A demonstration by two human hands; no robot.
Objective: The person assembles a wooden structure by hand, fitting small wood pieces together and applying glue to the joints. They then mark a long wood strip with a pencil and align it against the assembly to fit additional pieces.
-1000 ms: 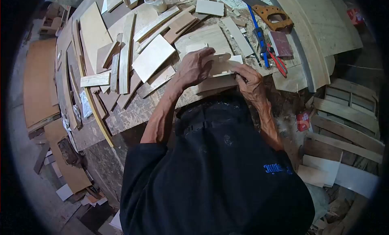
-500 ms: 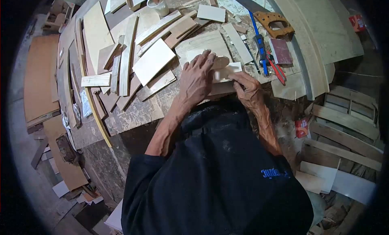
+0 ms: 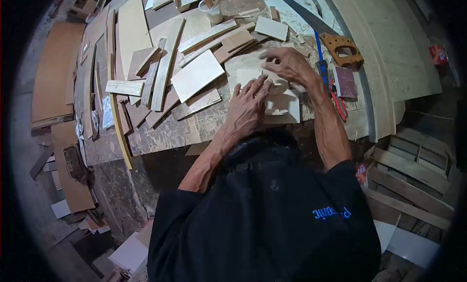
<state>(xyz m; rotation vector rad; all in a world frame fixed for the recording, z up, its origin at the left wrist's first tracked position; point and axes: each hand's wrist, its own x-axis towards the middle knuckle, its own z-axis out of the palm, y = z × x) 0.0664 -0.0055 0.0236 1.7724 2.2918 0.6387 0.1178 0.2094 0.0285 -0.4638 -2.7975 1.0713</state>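
Note:
My left hand [image 3: 248, 104] lies on a pale wooden piece at the bench's front edge, its fingers flat and slightly apart. Just to its right a pale board [image 3: 291, 103] shows, with small bits of wood on it. Above that board, my right hand [image 3: 290, 65] is raised with thumb and forefinger apart, and nothing shows between them. Its fingertips are slightly blurred. Beneath both hands is a larger light wooden panel [image 3: 235, 63], partly hidden.
A handsaw [image 3: 342, 48], a blue tool [image 3: 321, 67], red-handled pliers [image 3: 337, 101] and a dark red block [image 3: 345, 82] lie right. Left are a square pale board [image 3: 198, 76] and several wood strips [image 3: 167, 65]. A plastic cup [image 3: 212, 12] stands at the back.
My right hand has moved up and away from the small piece near the edge, and its fingers have opened. The pale board with small bits shows more fully. The whole view has shifted a little.

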